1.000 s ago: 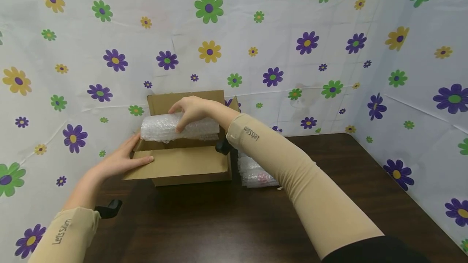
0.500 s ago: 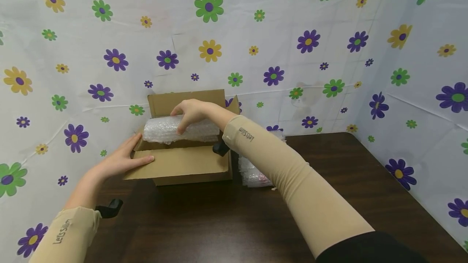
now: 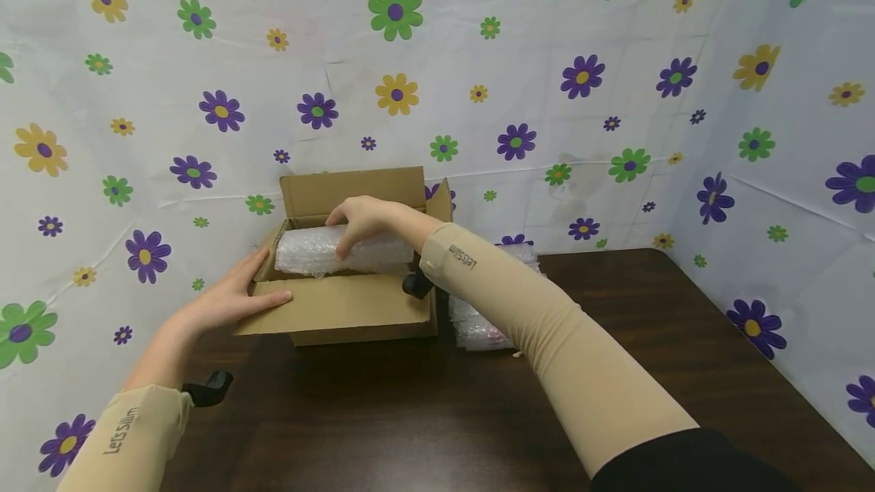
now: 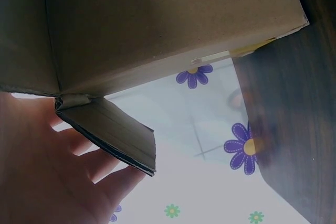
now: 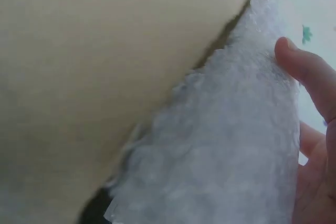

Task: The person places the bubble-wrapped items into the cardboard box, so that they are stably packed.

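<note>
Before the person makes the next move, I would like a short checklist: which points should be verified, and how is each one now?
1. Right hand gripping the bubble-wrapped bundle: ok.
2. Front flap open: ok, folded outward from the cardboard box.
3. Front flap free of hands: not ok, the left hand touches it.
4. Bundle resting on the box's bottom: cannot tell, its underside is hidden.
5. Other bubble wrap not blocking the box: ok, it lies on the table beside it.
</note>
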Action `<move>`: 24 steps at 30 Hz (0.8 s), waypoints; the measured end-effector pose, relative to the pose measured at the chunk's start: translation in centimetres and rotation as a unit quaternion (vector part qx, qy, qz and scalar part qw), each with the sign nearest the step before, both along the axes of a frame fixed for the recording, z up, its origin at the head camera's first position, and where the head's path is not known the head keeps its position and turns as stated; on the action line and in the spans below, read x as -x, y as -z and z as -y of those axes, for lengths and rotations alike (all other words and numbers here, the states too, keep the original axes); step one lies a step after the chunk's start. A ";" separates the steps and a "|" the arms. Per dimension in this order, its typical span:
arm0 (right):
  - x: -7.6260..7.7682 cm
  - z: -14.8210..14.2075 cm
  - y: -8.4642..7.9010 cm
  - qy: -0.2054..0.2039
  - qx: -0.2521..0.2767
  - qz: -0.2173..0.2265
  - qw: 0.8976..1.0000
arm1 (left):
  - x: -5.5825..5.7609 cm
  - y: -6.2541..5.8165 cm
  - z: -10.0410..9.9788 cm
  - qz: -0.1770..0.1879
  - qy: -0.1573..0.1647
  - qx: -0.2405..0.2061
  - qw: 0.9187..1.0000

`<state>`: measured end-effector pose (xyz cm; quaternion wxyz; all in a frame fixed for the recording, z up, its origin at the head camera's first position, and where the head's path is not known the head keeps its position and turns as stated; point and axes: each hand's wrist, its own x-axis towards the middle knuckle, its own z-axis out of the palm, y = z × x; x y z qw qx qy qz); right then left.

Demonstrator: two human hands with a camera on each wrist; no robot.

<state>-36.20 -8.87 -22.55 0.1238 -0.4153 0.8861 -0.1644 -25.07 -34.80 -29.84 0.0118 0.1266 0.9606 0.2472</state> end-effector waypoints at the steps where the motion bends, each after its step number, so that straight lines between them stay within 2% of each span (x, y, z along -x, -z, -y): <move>1: 0.0 -0.1 0.1 0.001 0.002 0.001 1.000 | 0.0 0.0 0.0 0.000 0.000 0.000 1.000; 5: -0.1 -0.3 0.4 0.004 0.007 0.002 1.000 | 0.0 0.0 -0.1 0.001 0.000 0.000 1.000; 14: -0.1 -0.1 0.0 -0.002 0.013 -0.033 0.999 | -0.1 -0.1 -0.1 -0.002 0.002 -0.004 1.000; 19: -0.1 0.0 0.0 -0.001 0.009 -0.033 0.999 | 0.0 -0.1 -0.1 -0.006 0.005 -0.003 1.000; 24: 0.1 -0.1 -0.2 0.015 0.020 -0.047 0.999 | 0.0 0.0 -0.1 -0.003 0.002 -0.006 1.000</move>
